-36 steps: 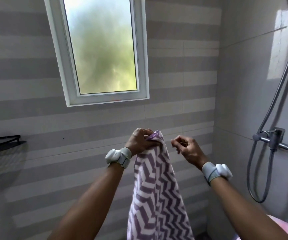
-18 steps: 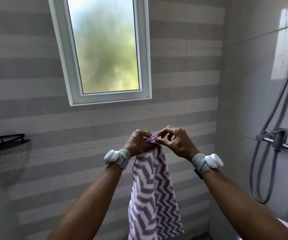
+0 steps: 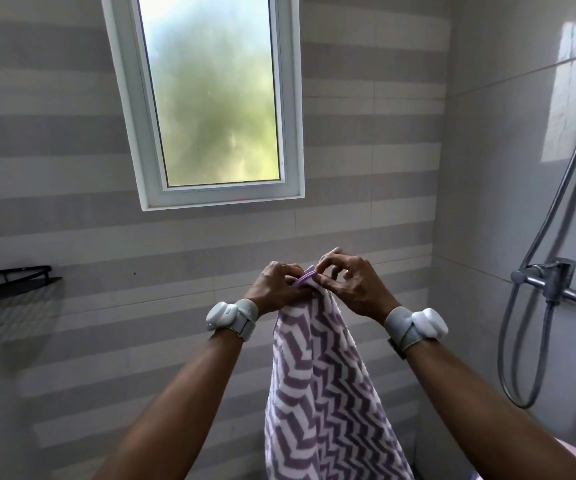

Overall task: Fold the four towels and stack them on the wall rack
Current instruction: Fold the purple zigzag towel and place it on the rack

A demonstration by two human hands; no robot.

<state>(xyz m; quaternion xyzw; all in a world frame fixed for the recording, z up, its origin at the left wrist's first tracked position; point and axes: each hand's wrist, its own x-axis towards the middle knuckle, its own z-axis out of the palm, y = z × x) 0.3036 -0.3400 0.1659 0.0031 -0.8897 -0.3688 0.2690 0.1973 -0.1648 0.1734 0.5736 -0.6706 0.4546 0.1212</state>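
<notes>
A: What changed?
B: The right hand (image 3: 352, 285), apart a second ago, now joins the left hand (image 3: 274, 289). Both sets of curled fingers pinch the top corner of the chevron towel (image 3: 317, 393), which hangs toward 6 o'clock.

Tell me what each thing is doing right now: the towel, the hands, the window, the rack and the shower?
Purple-and-white zigzag towel: hanging loose, not folded, held up by its top.
Left hand: grips the towel's top edge.
Right hand: pinches the towel's top edge.
White-framed frosted window: shut.
Black wire wall rack: on the wall, apart from the towel.
Grey shower hose: hanging in a loop.
</notes>
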